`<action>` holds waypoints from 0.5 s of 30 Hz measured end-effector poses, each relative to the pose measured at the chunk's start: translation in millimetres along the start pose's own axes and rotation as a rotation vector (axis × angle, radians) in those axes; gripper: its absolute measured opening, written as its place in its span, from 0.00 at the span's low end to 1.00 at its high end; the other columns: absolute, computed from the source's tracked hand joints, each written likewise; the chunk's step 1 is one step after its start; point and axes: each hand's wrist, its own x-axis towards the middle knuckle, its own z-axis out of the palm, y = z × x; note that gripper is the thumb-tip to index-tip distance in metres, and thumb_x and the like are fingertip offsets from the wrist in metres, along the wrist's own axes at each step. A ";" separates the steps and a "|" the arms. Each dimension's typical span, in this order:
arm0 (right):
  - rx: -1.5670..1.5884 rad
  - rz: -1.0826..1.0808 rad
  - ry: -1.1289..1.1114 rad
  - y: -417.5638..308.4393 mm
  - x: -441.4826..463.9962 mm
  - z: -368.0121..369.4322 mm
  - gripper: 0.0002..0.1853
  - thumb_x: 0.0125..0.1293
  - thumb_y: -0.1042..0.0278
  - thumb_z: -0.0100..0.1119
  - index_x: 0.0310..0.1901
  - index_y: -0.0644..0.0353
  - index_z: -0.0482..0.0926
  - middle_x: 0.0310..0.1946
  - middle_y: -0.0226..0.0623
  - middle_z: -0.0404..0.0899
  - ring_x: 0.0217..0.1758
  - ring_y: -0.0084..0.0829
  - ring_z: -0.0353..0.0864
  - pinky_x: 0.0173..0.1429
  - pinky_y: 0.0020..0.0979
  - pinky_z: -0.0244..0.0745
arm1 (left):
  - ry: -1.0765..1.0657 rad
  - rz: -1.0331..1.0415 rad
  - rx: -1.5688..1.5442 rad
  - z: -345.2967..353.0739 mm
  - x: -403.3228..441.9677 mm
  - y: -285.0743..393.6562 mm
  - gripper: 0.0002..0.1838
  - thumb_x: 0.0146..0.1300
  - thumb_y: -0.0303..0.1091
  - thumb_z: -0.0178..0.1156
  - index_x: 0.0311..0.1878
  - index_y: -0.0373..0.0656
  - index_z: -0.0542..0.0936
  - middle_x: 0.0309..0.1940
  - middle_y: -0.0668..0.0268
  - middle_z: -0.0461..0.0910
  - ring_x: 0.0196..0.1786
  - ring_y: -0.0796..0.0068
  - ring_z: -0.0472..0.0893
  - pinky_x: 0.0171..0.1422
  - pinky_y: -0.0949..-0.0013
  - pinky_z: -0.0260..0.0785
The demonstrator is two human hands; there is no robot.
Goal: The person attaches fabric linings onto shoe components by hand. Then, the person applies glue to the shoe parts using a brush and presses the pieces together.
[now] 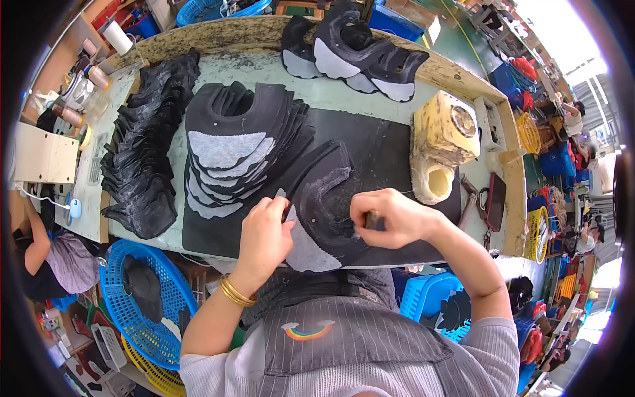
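Observation:
A black U-shaped shoe upper piece with a grey fabric patch lies at the front of the dark mat. My left hand is closed on its left edge, with the thumb beside the patch. My right hand is wrapped around a small tool with a brownish end, over the curve's right side. Most of that tool is hidden by my fingers. Thin pale strands show near it. Left of the piece sits a fanned stack of similar upper pieces, their grey patches overlapping.
A long row of folded black pieces runs along the table's left. More upper pieces lie at the back. At right stand a yellowed, stained container, scissors and a wooden-rimmed edge. Blue baskets sit below; a person's arm is at left.

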 end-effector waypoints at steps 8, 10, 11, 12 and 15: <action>-0.048 0.050 0.351 24.1 -34.4 -5.3 0.04 0.55 0.75 0.60 0.29 0.63 0.73 0.19 0.30 0.76 0.21 0.20 0.76 0.25 0.23 0.70 | -0.099 0.034 0.006 -5.4 4.7 6.1 0.09 0.53 0.23 0.61 0.38 0.35 0.75 0.27 0.59 0.77 0.31 0.60 0.78 0.38 0.64 0.68; 0.060 0.330 0.378 11.9 -37.7 -20.7 0.05 0.59 0.74 0.59 0.30 0.63 0.73 0.21 0.29 0.78 0.24 0.19 0.79 0.27 0.22 0.73 | -0.290 -0.121 -0.222 -4.5 20.7 -16.5 0.05 0.56 0.24 0.59 0.37 0.36 0.76 0.26 0.66 0.76 0.28 0.71 0.74 0.35 0.70 0.66; 0.180 0.311 0.410 3.4 -35.7 -20.1 0.05 0.61 0.74 0.60 0.31 0.63 0.73 0.21 0.29 0.79 0.26 0.20 0.80 0.28 0.22 0.74 | -0.391 -0.205 -0.335 -5.7 27.0 -23.3 0.04 0.58 0.24 0.58 0.36 0.37 0.76 0.26 0.70 0.76 0.27 0.77 0.73 0.33 0.73 0.64; 0.238 0.275 0.389 -12.6 -22.0 -8.5 0.06 0.62 0.73 0.60 0.32 0.63 0.73 0.23 0.29 0.79 0.31 0.21 0.82 0.30 0.22 0.75 | -0.437 -0.330 -0.684 -9.0 30.4 -16.6 0.03 0.62 0.27 0.56 0.33 0.40 0.76 0.25 0.78 0.71 0.26 0.88 0.66 0.29 0.79 0.59; 0.251 0.068 0.416 -17.4 16.1 54.0 0.09 0.61 0.70 0.63 0.31 0.63 0.72 0.26 0.33 0.77 0.28 0.21 0.79 0.31 0.24 0.74 | -0.547 -0.368 -0.745 -11.6 36.0 -27.5 0.04 0.64 0.30 0.54 0.32 0.44 0.74 0.27 0.76 0.72 0.29 0.86 0.69 0.31 0.78 0.62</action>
